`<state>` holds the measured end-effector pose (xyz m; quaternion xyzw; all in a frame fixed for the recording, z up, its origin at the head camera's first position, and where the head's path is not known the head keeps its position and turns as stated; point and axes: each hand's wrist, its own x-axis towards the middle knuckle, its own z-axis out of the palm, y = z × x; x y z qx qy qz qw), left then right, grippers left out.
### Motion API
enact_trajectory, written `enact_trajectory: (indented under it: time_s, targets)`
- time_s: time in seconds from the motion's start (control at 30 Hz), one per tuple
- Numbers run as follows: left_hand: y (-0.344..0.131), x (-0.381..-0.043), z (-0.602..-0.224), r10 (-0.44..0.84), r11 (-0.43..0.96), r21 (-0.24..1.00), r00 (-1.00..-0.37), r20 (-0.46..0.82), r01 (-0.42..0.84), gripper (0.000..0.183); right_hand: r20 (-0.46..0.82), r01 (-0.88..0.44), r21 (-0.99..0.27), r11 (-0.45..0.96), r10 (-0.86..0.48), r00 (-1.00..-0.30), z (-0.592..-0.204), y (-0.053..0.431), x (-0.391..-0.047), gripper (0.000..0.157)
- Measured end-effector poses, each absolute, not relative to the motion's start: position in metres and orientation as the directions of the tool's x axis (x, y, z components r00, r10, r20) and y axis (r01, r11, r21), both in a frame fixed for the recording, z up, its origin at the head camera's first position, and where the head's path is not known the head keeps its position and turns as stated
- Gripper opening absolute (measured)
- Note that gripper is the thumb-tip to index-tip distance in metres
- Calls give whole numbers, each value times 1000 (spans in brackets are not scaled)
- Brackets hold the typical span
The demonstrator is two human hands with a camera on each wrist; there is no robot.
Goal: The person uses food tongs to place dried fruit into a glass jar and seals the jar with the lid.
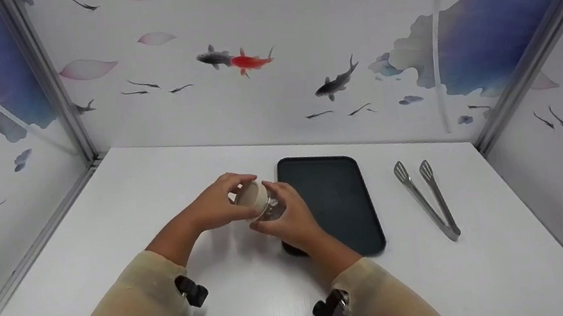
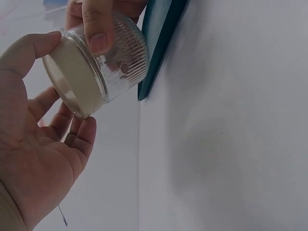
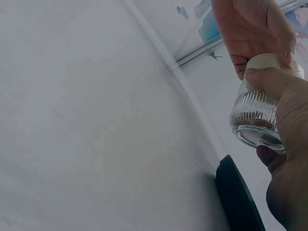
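Observation:
A ribbed clear glass jar point(image 2: 126, 53) with a cream lid point(image 1: 251, 196) is held between both hands above the white table, tilted with its lid toward the left. My left hand point(image 1: 217, 204) grips the lid by its rim, thumb on one side and fingers on the other. Around the glass body curls my right hand point(image 1: 294, 215), its thumb near the lid in the right wrist view. Something brownish shows through the lower glass point(image 3: 255, 115). Part of the jar is hidden behind the right fingers.
A dark rectangular tray point(image 1: 339, 199) lies on the table just right of the jar, partly under the right forearm. Farther right, metal tongs point(image 1: 440, 207) lie spread with their slotted ends away from me. Printed panels point(image 1: 273, 98) wall in the table point(image 1: 247, 306).

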<state>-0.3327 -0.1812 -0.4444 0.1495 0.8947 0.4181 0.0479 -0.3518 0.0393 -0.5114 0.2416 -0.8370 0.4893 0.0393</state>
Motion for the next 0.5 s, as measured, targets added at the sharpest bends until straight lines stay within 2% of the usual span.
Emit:
enact_trajectory:
  time_s: [0.5]
  targets:
    - [-179,-332,-443,245,639,750,-969,13,172,82,306,-436,-813,385,-354,-884,-510,39,-351,90]
